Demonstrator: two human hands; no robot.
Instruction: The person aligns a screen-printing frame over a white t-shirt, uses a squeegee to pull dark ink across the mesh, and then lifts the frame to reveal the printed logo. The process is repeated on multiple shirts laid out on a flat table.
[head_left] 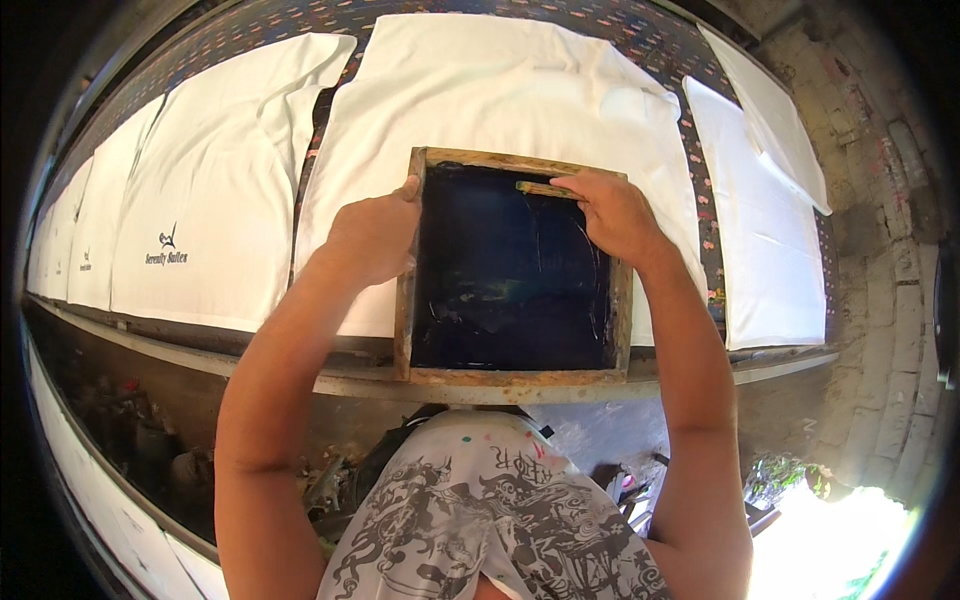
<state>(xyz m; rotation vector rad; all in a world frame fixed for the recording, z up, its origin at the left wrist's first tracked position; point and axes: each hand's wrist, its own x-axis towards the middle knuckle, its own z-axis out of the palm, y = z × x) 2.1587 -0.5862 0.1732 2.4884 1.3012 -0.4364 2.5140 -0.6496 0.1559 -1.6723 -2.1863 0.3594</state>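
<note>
A wooden screen-printing frame [520, 377] with a dark blue-black mesh lies flat over the near half of a white cloth [490, 85]. My left hand [372, 238] is closed around the frame's left bar, its thumb up near the far corner. In my right hand [614, 218] is a squeegee with a thin wooden edge [541, 189], held near the far right corner inside the frame. The fingers hide the squeegee's right end. Thin pale streaks and wet-looking smears mark the mesh. Whatever lies on the cloth under the frame is hidden.
Left along the long patterned table lie more white cloths [215, 180], several with a small dark printed emblem [167, 240]. Other white cloths [770, 240] lie at the right, near a block wall [880, 200]. A metal rail [250, 363] edges the table's near side.
</note>
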